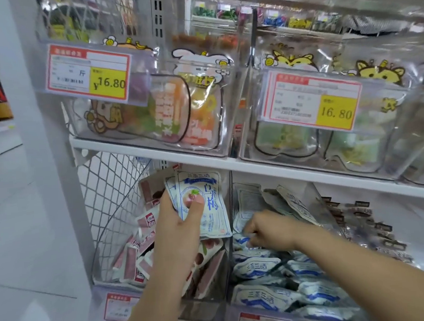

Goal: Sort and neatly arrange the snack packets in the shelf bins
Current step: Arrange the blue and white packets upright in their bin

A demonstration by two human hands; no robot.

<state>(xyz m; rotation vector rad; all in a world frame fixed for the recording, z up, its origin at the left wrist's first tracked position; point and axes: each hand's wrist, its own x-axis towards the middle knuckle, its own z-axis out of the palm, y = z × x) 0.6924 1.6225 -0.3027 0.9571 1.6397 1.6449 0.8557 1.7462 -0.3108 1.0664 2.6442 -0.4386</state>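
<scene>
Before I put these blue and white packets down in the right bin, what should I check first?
1. Left hand grips the held packets: ok.
2. Held packets match the loose blue and white packets on the right: ok.
3. Held packets are over that pile: not ok, they are in front of the pink packets.
4. Right hand is clear of that pile: not ok.
5. Right hand is free of any packet: cannot tell.
6. That pile lies tidy: not ok.

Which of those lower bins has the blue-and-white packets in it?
The middle lower bin, right of the clear divider: it holds blue-and-white packets like the held packet. The left bin has pink-and-red packets, the far right dark packets.
</scene>
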